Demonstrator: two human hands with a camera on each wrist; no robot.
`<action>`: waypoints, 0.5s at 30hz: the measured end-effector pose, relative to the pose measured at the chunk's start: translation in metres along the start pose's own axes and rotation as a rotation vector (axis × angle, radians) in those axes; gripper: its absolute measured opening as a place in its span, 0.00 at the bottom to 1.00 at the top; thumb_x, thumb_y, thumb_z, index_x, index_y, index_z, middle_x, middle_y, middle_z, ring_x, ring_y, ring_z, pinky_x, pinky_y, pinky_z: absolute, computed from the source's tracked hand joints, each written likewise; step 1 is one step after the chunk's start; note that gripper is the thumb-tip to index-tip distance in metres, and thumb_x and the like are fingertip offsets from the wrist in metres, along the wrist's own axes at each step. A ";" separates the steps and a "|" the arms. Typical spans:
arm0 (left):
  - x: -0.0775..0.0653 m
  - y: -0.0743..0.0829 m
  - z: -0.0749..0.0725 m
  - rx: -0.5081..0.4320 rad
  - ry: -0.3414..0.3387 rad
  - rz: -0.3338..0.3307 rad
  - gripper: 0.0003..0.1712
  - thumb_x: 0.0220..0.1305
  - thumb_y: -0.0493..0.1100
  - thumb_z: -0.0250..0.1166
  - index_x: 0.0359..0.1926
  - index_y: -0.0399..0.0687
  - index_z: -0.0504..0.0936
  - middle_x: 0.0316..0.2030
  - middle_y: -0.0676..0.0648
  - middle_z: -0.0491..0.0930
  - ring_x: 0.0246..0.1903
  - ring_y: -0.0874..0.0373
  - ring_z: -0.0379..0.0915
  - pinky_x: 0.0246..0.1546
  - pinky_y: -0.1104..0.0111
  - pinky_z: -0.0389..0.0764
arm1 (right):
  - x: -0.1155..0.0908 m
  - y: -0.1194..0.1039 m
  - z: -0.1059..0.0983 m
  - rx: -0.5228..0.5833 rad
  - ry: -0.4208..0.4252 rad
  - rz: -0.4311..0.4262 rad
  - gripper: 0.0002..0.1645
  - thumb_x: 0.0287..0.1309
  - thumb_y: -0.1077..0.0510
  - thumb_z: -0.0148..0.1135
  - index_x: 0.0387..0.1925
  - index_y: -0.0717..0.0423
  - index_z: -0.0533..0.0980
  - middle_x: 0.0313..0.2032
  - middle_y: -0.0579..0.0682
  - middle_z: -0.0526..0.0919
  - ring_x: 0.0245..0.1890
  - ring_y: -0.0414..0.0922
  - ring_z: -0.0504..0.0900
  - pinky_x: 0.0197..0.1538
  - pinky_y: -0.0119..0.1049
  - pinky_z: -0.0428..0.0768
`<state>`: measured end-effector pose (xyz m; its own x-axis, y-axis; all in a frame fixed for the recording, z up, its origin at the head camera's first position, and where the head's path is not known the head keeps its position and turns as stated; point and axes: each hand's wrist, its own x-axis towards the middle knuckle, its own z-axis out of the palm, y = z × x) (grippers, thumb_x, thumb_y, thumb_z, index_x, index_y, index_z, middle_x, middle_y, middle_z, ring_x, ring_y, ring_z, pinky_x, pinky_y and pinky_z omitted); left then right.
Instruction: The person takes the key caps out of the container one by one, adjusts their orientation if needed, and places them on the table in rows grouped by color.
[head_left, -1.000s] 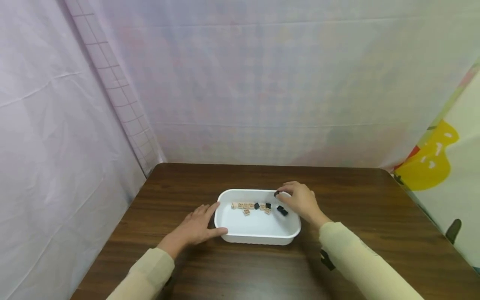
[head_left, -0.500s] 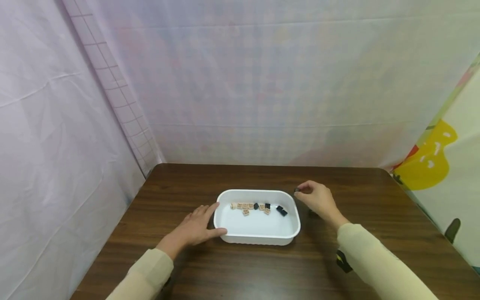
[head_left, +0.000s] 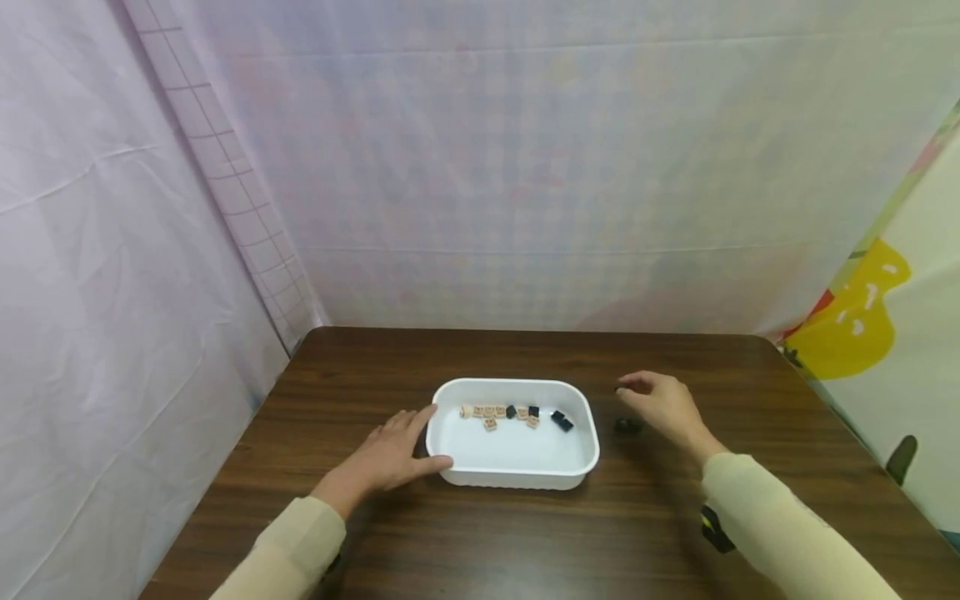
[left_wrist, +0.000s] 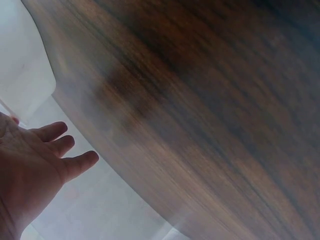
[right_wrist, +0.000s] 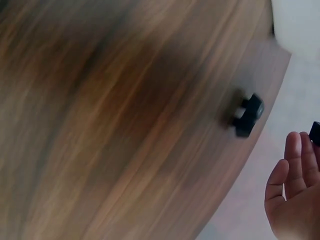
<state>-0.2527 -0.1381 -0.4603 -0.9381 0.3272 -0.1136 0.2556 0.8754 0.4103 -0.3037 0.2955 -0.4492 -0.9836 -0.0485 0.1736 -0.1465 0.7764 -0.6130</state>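
My left hand (head_left: 393, 450) rests at the left end of a white tray (head_left: 517, 479), fingers straight, thumb over the near rim. In the left wrist view its fingers (left_wrist: 80, 164) are spread. My right hand (head_left: 663, 408) is above the table to the right of the tray, pinching a small black block (right_wrist: 315, 133) between thumb and fingertips. Below that hand, a few black blocks (head_left: 627, 426) lie together on the table, partly overlapping in the right wrist view. Several beige blocks (head_left: 491, 424) and black blocks (head_left: 562, 421) lie in the tray, mostly along its far side.
The dark wood-grain table (head_left: 495, 542) extends around the tray on every side. White and pale checked cloth (head_left: 525, 208) hangs behind its far edge, and more white cloth hangs at the left. A patterned cloth with a yellow shape (head_left: 847, 333) hangs at the right.
My right hand has moved right from over the tray's far right corner, carrying the black block. The black blocks on the table have come into view beneath it. My left hand has stayed put.
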 end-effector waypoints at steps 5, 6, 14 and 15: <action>0.001 -0.002 0.001 0.003 -0.005 -0.004 0.57 0.58 0.76 0.59 0.78 0.53 0.51 0.72 0.35 0.58 0.73 0.37 0.48 0.68 0.40 0.53 | -0.003 0.013 -0.008 -0.025 -0.030 0.006 0.21 0.65 0.48 0.63 0.52 0.59 0.81 0.52 0.63 0.82 0.52 0.62 0.79 0.49 0.57 0.76; 0.001 -0.002 0.001 0.003 -0.007 -0.007 0.57 0.58 0.77 0.59 0.79 0.54 0.51 0.73 0.36 0.57 0.73 0.37 0.47 0.68 0.40 0.52 | -0.004 0.016 -0.010 -0.033 -0.036 0.002 0.21 0.65 0.48 0.63 0.51 0.59 0.82 0.52 0.63 0.82 0.51 0.62 0.79 0.49 0.57 0.76; 0.002 -0.003 0.001 0.003 -0.006 -0.003 0.58 0.57 0.78 0.57 0.79 0.55 0.50 0.73 0.36 0.57 0.73 0.38 0.47 0.68 0.40 0.52 | -0.009 0.037 -0.016 -0.090 -0.074 -0.003 0.19 0.63 0.52 0.65 0.49 0.60 0.82 0.46 0.61 0.85 0.45 0.60 0.82 0.44 0.55 0.78; 0.002 -0.003 0.002 0.004 -0.006 -0.003 0.58 0.57 0.78 0.57 0.79 0.55 0.50 0.73 0.36 0.57 0.73 0.38 0.47 0.68 0.40 0.52 | -0.009 0.039 -0.017 -0.098 -0.084 -0.005 0.18 0.63 0.52 0.65 0.48 0.61 0.82 0.45 0.61 0.85 0.45 0.60 0.82 0.44 0.55 0.79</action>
<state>-0.2551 -0.1399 -0.4633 -0.9374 0.3270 -0.1199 0.2542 0.8778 0.4061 -0.2983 0.3370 -0.4620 -0.9888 -0.1019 0.1089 -0.1446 0.8337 -0.5329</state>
